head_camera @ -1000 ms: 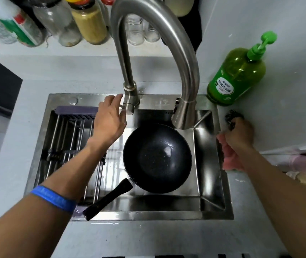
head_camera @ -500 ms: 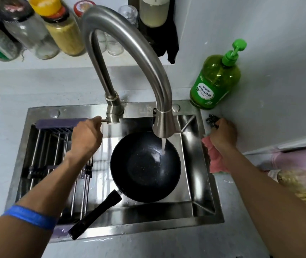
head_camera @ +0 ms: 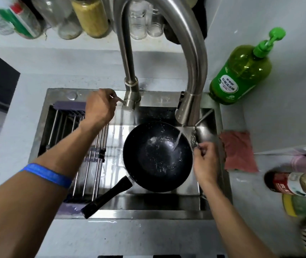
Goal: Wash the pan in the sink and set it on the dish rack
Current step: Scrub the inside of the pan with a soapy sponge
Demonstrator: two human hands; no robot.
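Note:
A black pan (head_camera: 156,161) lies in the steel sink (head_camera: 148,211), its handle (head_camera: 107,198) pointing to the near left over the rim. Water runs from the tall faucet (head_camera: 195,71) into the pan's right side. My left hand (head_camera: 100,107) grips the faucet lever (head_camera: 119,100). My right hand (head_camera: 205,161) holds a metal scouring pad (head_camera: 195,138) at the pan's right rim. The dish rack (head_camera: 77,151), a set of steel rods, spans the sink's left half under my left forearm.
A green soap bottle (head_camera: 241,71) stands at the sink's back right corner. A pink cloth (head_camera: 238,150) lies on the counter right of the sink. Jars and bottles (head_camera: 90,17) line the back ledge. More containers (head_camera: 293,183) crowd the right counter.
Water started flowing into the pan. My right hand left the pink cloth on the counter and came over the sink with the scouring pad. My left hand stays on the lever.

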